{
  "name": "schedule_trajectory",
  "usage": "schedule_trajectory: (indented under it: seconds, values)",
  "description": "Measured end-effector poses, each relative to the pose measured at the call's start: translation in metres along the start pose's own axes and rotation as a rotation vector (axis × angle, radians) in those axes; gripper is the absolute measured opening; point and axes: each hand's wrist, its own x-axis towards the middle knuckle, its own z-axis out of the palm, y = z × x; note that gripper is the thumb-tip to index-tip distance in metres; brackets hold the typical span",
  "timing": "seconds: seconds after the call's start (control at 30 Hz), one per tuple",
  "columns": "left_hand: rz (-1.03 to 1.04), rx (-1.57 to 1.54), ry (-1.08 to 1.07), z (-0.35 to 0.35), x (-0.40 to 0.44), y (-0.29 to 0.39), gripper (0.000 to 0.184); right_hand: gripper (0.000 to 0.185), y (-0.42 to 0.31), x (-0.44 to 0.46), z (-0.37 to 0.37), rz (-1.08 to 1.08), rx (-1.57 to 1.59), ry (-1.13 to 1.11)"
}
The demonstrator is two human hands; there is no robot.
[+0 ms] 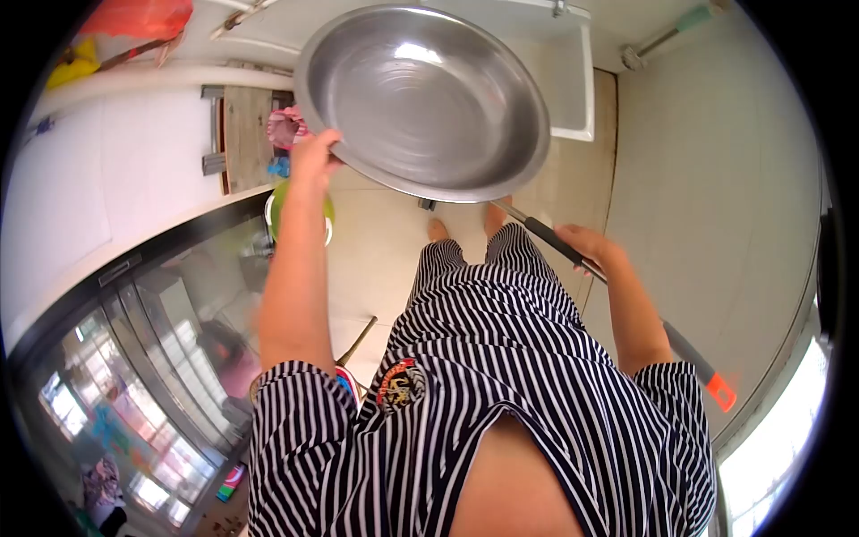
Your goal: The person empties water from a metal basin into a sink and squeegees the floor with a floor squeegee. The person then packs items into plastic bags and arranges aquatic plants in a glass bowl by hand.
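Observation:
My left hand (315, 159) grips the near left rim of a large round metal basin (416, 107), thumb over the edge. The basin is tilted, its hollow side facing me, and nothing shows inside it. On the right, my right hand (591, 247) is closed on a long pole (550, 237) with a dark grip and an orange end. The pole runs from behind the basin's lower rim, past my right forearm. Its far end is hidden by the basin.
A white sink (583, 80) is behind the basin at upper right. A dark glass-fronted cabinet (170, 313) stands at left, with a green-and-white round object (329, 219) beside it. My feet are on the tiled floor (367, 259). A wall (707, 197) rises at right.

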Motion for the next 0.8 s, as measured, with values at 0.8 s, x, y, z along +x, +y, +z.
schedule_trajectory:
  seconds: [0.8]
  values:
    - [-0.239,-0.916,0.436,-0.163,-0.153,-0.263,0.026,0.038,-0.078,-0.031,0.071,0.212,-0.557,0.22]
